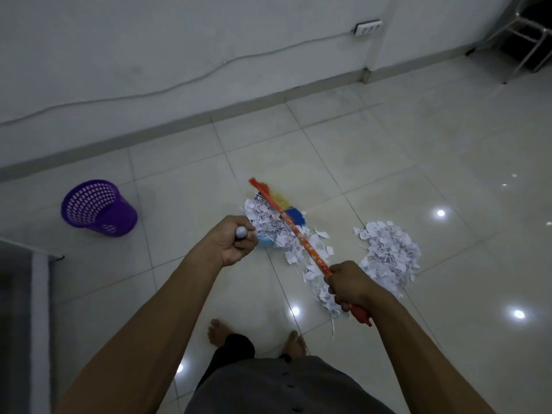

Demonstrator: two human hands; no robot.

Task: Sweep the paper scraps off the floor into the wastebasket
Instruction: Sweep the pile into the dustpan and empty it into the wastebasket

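Head view looks down on a pale tiled floor (418, 162) that meets a white wall (149, 40), along which a thin cable (209, 70) runs up to a power strip (368, 27). A purple wastebasket (98, 207) with perforated sides sits on the tiles to the left, near the wall and well apart from the paper.

White paper scraps (388, 255) lie in a dense heap to the right. A second mass of them is piled on a blue dustpan (264, 242) straight ahead, with a trail of loose bits running back toward the person's bare feet (215, 331).

An orange patterned broom (298, 237) slants across that pile, its yellow and blue bristles against the scraps on the dustpan. The right hand (346, 285) is wrapped tightly around the broom's handle just above its red end. The left hand (236, 240) is closed in a fist around the dustpan's white handle (241, 232), whose rounded tip pokes out above the thumb.
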